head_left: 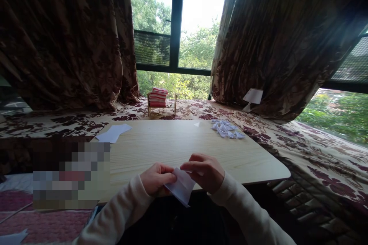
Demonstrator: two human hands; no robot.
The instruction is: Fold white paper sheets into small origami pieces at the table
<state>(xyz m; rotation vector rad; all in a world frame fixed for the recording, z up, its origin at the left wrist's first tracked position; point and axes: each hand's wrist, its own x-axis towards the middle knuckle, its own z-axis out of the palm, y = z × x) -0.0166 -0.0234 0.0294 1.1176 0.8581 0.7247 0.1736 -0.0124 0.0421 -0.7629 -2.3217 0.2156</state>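
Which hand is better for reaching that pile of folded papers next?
Probably the right hand: it's closer to the pile of folded papers, on the same side. The left hand pinches the white paper, so it could steady that.

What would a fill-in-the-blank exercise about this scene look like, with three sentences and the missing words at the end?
1. The left hand and the right hand both hold a piece of white ____.
2. The pile of small folded pieces lies toward the far ____ corner of the table.
3. In the picture, the red-and-white folded stack is to the ____ of the small lamp.

Missing words: paper; right; left.
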